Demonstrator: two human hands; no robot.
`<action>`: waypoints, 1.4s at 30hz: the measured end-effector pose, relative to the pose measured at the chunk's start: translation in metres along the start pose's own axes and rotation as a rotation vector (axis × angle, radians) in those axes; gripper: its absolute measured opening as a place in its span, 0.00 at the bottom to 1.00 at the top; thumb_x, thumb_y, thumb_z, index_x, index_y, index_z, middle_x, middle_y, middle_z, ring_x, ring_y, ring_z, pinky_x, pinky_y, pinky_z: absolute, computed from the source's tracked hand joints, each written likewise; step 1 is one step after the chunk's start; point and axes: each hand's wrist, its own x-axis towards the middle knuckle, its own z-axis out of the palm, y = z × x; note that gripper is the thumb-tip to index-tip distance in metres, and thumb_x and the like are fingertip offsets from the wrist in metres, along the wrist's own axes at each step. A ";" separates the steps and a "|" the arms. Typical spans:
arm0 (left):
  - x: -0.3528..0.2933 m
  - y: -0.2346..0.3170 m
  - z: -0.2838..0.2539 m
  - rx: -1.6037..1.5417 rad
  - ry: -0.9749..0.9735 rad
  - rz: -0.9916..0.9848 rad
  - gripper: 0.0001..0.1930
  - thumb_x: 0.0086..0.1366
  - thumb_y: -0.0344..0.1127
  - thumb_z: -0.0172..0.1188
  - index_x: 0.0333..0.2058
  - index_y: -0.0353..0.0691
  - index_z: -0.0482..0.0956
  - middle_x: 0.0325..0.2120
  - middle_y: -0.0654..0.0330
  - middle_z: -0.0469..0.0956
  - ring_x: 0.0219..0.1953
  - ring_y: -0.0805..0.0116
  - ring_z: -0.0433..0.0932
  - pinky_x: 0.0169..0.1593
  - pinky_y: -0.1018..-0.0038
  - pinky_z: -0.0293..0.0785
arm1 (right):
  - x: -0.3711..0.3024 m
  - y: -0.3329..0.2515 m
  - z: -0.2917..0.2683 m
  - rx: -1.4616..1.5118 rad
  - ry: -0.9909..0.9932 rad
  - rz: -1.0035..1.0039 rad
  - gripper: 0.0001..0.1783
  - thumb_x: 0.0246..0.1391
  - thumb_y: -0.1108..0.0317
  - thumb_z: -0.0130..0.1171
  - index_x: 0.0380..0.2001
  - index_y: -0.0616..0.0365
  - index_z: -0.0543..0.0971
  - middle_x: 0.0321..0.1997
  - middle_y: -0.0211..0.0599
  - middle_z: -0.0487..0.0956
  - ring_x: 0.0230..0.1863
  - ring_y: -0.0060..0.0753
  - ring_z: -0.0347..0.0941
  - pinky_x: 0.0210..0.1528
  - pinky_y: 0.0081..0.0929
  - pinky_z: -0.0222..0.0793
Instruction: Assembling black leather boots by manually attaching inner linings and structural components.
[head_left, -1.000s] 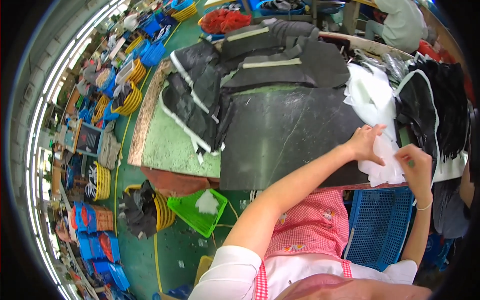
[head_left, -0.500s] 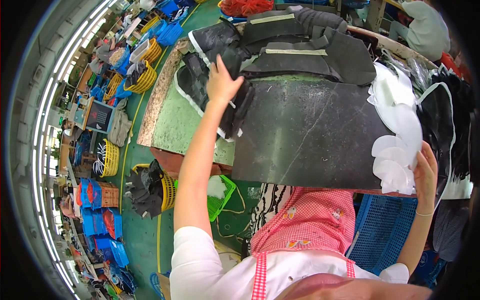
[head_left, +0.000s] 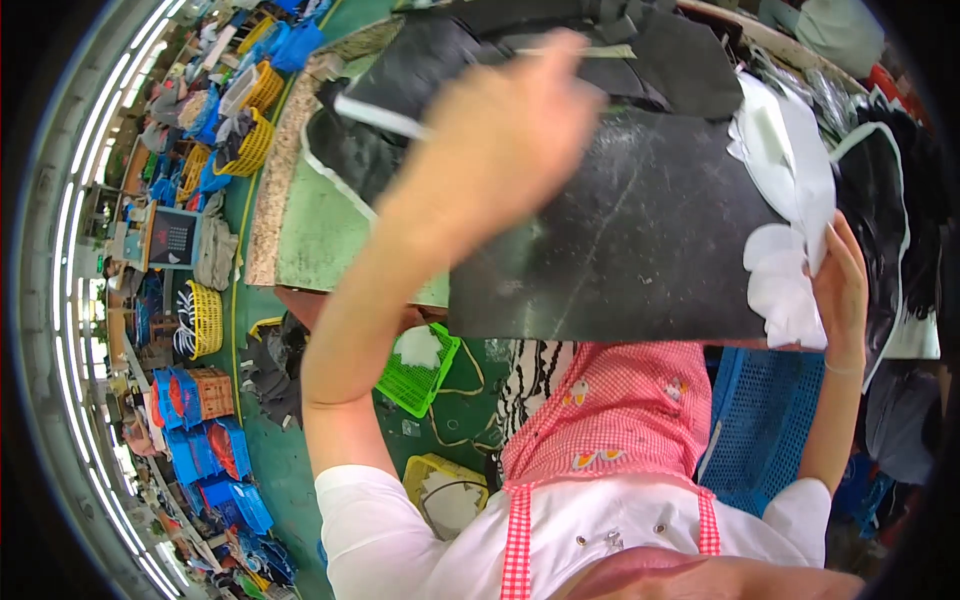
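My left hand (head_left: pixel 515 135) is over the black pieces at the table's far side, smeared by motion. Its grip is not clear. Beneath and left of it lie black cut pieces with white edging (head_left: pixel 375 105). Farther back are dark shaped pieces (head_left: pixel 685 60), one with a pale strip across it. At the table's right edge my right hand (head_left: pixel 843 295) has its fingers closed on the border of a white cut piece (head_left: pixel 795 165). Smaller white rounded pieces (head_left: pixel 780 285) overlap just beside that hand. A dark flat mat (head_left: pixel 610 240) lies between the hands.
Black pieces with a white border (head_left: pixel 870 190) hang at the right. A blue crate (head_left: pixel 765 430) stands below the table's right side. On the floor at left are a green basket (head_left: pixel 415 375) and a yellow basket (head_left: pixel 445 480). A person (head_left: pixel 830 35) sits at far right.
My left hand has swept right and toward me from the black pieces at the left, and the white-edged pieces lie differently. My right hand stays at the white pieces. The whole view has shifted.
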 end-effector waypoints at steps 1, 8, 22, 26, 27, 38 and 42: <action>-0.010 0.023 0.023 -0.360 -0.142 -0.069 0.26 0.66 0.47 0.56 0.59 0.42 0.69 0.39 0.50 0.82 0.40 0.51 0.82 0.48 0.67 0.76 | 0.006 0.008 0.005 0.039 -0.076 0.016 0.16 0.65 0.70 0.51 0.55 0.60 0.72 0.48 0.34 0.79 0.42 0.25 0.78 0.36 0.25 0.74; -0.078 -0.019 0.114 -0.115 -0.239 0.353 0.32 0.61 0.46 0.62 0.64 0.53 0.65 0.66 0.58 0.61 0.69 0.53 0.56 0.70 0.49 0.45 | -0.001 0.014 0.018 0.026 -0.142 0.062 0.15 0.65 0.69 0.50 0.53 0.61 0.72 0.45 0.35 0.80 0.39 0.23 0.79 0.33 0.23 0.73; -0.073 0.009 0.068 -0.995 -0.207 -0.456 0.17 0.68 0.44 0.56 0.49 0.39 0.75 0.29 0.59 0.82 0.33 0.75 0.81 0.30 0.81 0.70 | 0.009 0.031 0.078 -0.572 -0.503 0.116 0.14 0.59 0.61 0.62 0.42 0.58 0.78 0.33 0.26 0.78 0.32 0.14 0.76 0.31 0.15 0.75; -0.058 -0.007 0.097 -0.978 -0.437 -0.484 0.12 0.66 0.42 0.61 0.33 0.39 0.79 0.21 0.59 0.81 0.17 0.80 0.75 0.21 0.85 0.63 | 0.021 0.053 0.093 -0.673 -0.556 0.135 0.16 0.57 0.58 0.64 0.38 0.62 0.79 0.25 0.29 0.79 0.26 0.16 0.77 0.28 0.14 0.75; -0.058 -0.005 0.101 -1.070 -0.414 -0.492 0.13 0.65 0.43 0.63 0.29 0.38 0.79 0.18 0.60 0.80 0.14 0.80 0.73 0.19 0.85 0.61 | 0.028 0.058 0.089 -0.744 -0.562 0.171 0.17 0.57 0.57 0.64 0.36 0.63 0.80 0.23 0.30 0.78 0.23 0.17 0.76 0.25 0.14 0.74; -0.060 -0.013 0.117 -0.960 -0.582 -0.545 0.14 0.63 0.44 0.64 0.28 0.38 0.80 0.17 0.61 0.80 0.16 0.77 0.76 0.21 0.82 0.65 | 0.041 0.067 0.090 -0.908 -0.579 0.215 0.18 0.55 0.57 0.66 0.27 0.63 0.81 0.16 0.29 0.75 0.15 0.19 0.74 0.19 0.13 0.72; -0.048 0.009 0.111 -0.120 -0.560 -0.294 0.11 0.59 0.42 0.66 0.28 0.41 0.81 0.13 0.63 0.76 0.18 0.64 0.78 0.25 0.72 0.70 | 0.032 0.059 0.107 -1.168 -0.562 0.195 0.16 0.52 0.57 0.67 0.23 0.59 0.80 0.17 0.32 0.76 0.18 0.27 0.76 0.22 0.21 0.73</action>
